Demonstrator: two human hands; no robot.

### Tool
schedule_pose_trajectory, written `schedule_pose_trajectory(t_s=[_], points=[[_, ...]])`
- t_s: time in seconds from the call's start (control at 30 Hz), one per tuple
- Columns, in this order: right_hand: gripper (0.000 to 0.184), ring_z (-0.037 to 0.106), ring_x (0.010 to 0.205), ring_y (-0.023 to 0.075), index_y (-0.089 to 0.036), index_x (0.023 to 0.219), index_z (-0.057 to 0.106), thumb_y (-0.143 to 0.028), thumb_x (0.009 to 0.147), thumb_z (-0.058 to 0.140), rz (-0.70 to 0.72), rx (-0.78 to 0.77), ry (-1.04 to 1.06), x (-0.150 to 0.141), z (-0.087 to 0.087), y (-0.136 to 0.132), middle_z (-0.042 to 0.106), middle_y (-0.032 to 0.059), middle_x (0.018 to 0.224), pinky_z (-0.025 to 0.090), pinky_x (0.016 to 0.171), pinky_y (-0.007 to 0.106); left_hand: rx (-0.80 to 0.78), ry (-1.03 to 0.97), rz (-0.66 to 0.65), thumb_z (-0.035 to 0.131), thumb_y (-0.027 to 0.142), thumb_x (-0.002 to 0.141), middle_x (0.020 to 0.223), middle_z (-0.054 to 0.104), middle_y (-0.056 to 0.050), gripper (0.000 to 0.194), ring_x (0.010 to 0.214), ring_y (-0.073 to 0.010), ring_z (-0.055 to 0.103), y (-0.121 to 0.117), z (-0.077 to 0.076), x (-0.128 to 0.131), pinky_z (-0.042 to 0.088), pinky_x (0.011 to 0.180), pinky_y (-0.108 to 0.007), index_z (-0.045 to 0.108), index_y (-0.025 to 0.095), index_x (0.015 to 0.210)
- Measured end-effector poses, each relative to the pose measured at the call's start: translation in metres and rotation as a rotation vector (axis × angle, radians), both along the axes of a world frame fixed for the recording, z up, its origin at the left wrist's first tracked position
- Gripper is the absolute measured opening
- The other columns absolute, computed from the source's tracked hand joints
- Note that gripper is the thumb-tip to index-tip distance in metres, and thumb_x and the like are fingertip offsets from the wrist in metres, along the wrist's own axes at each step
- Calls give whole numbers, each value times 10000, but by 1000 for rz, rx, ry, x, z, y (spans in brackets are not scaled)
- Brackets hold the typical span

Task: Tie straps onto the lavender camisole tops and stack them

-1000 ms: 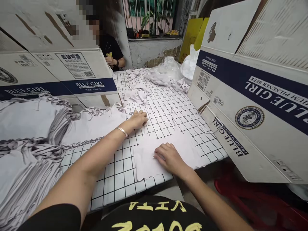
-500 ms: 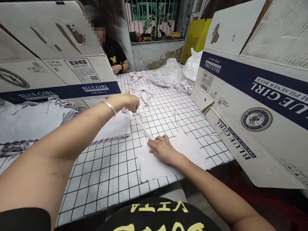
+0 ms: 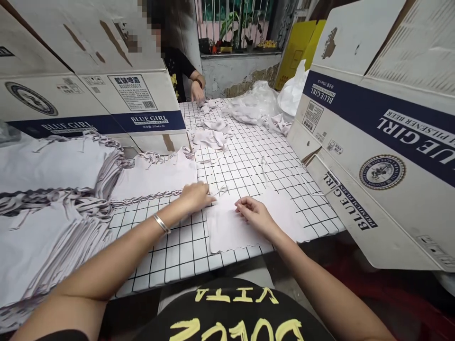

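A pale camisole-like garment (image 3: 270,215) lies flat near the table's front edge, with thin straps at its far side. My left hand (image 3: 195,196) is at its upper left corner, fingers curled together; a loose strap (image 3: 222,189) lies just beyond the fingertips. Whether those fingers grip any cloth is hidden. Over the middle of the garment, my right hand (image 3: 255,215) has its fingers bent and thumb against the forefinger; anything pinched there is too small to make out. Left of my hands lies a low stack of similar garments (image 3: 152,177), with wavy hems towards me.
Taller garment piles (image 3: 53,166) stand at the left. Open beer cartons rise on the left (image 3: 142,99) and right (image 3: 355,137). Crumpled pieces (image 3: 213,135) and clear plastic bags (image 3: 254,104) lie on the grid-patterned cloth (image 3: 170,241). Another person's hand (image 3: 197,92) is at the far end.
My left hand has come down towards me from the far end of the strap to the garment's corner. My right hand has lifted from lying flat and curled its fingers.
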State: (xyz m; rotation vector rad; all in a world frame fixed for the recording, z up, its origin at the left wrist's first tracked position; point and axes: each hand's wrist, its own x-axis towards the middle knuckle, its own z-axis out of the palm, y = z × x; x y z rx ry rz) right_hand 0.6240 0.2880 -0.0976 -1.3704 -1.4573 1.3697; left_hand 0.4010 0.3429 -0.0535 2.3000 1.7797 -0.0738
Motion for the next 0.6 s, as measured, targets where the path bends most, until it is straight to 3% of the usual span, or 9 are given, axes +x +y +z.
schedule_pose_trajectory(t_s=[0.1, 0.17, 0.23, 0.3, 0.37, 0.47, 0.6], points=[[206, 572, 712, 140, -191, 882, 630, -381, 803, 611, 51, -20, 24, -4, 3, -14, 651, 32, 824, 462, 637, 275, -31, 2, 69, 505, 363, 884, 982, 651, -130, 218, 837, -246, 627, -6, -38, -7, 434, 682, -329, 580, 160, 859], [218, 562, 661, 126, -189, 893, 626, -384, 793, 626, 77, -93, 74, -9, 6, -19, 650, 31, 817, 456, 587, 260, -24, -4, 84, 429, 313, 920, 927, 652, -133, 204, 805, -245, 626, -8, -42, -10, 425, 661, -332, 558, 158, 889], [235, 550, 611, 109, -185, 892, 619, -395, 788, 643, 101, -181, 152, -14, 8, -21, 646, 27, 803, 439, 532, 237, -3, -32, 91, 404, 301, 926, 848, 652, -109, 191, 737, -234, 612, -7, -32, -14, 408, 624, -324, 537, 165, 947], [244, 557, 596, 97, -178, 880, 618, -400, 787, 662, 110, -250, 240, -17, 10, -19, 649, 26, 799, 444, 520, 221, 77, -101, 16, 427, 250, 902, 812, 642, -78, 134, 716, -213, 589, -3, -15, -18, 399, 632, -314, 534, 181, 944], [235, 583, 608, 93, -170, 871, 624, -385, 792, 674, 111, -317, 327, -19, 12, -12, 661, 33, 807, 474, 543, 216, 226, -139, -157, 425, 129, 854, 830, 633, -70, 146, 769, -205, 568, 3, 5, -21, 396, 719, -336, 557, 185, 882], [177, 620, 624, 100, -154, 862, 642, -323, 817, 668, 117, -393, 406, -18, 18, 6, 677, 48, 795, 523, 577, 221, 448, -88, -440, 354, -24, 793, 824, 630, -61, 325, 858, -205, 521, 16, 34, -18, 323, 890, -426, 592, 182, 873], [106, 625, 594, 96, -131, 864, 657, -222, 873, 604, 128, -385, 407, -12, 30, 42, 692, 64, 774, 549, 568, 213, 630, -70, -622, 321, -34, 845, 778, 634, -36, 356, 931, -197, 481, 43, 62, -4, 195, 984, -491, 602, 185, 853]])
